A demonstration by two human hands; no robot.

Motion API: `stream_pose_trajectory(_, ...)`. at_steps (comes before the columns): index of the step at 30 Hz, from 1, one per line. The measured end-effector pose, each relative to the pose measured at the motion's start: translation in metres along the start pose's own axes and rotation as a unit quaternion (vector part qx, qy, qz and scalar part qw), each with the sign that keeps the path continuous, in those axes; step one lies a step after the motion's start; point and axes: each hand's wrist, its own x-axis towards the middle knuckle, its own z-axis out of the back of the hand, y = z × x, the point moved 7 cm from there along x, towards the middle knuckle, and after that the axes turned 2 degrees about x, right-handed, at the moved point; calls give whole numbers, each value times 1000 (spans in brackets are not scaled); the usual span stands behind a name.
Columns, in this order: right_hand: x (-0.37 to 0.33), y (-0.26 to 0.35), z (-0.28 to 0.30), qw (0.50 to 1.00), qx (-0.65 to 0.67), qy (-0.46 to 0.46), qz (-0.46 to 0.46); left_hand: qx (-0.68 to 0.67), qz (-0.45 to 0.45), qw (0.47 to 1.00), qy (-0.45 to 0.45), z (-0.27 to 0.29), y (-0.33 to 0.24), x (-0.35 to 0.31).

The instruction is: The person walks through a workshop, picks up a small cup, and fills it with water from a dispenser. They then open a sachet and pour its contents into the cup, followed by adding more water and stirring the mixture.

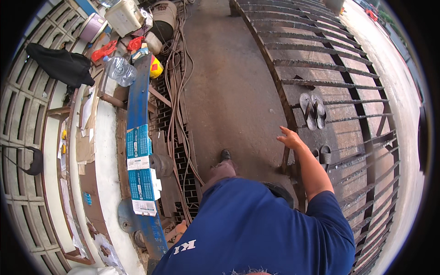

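My right hand (pixel 290 137) reaches out over the concrete floor, beside the edge of a slatted metal rack (pixel 316 64). Its fingers are spread and hold nothing. Only a small part of my left hand (pixel 181 227) shows past my blue shirt, close to a blue bench (pixel 153 233); its fingers are hidden. On that bench lie flattened blue-and-white cardboard boxes (pixel 141 183). One dark shoe (pixel 225 155) of mine stands on the floor (pixel 229 91).
Cables (pixel 176 105) run along the floor beside the bench. A plastic bottle (pixel 120 71), a yellow packet (pixel 156 68) and a bucket (pixel 164 18) are at the far left. Sandals (pixel 313 111) rest at the rack. A black cloth (pixel 62 66) hangs on the slotted wall.
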Motion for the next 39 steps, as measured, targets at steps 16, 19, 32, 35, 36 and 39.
stream_pose_trajectory(16, 429, -25, 209, 938, 179, 51, -293, -138, -403, 879, -214, 361, -1004, 224)
stream_pose_trajectory(19, 593, 65, 306, 987, 17, -9, -158, 45, -284, 950, -124, 308, -1055, 243)
stream_pose_trajectory(32, 1235, 462, 588, 972, -143, -159, -95, 309, -13, 946, 102, 316, -1229, 452)
stream_pose_trajectory(35, 1294, 415, 607, 964, -165, -105, -181, 228, -69, 971, -13, 415, -1447, 534)
stream_pose_trajectory(36, 1307, 388, 638, 955, -159, -111, -223, -74, 4, 994, -77, 450, -1539, 533)
stream_pose_trajectory(39, 1378, 377, 686, 954, -139, -144, -225, -25, -242, 946, -214, 589, -1772, 555)
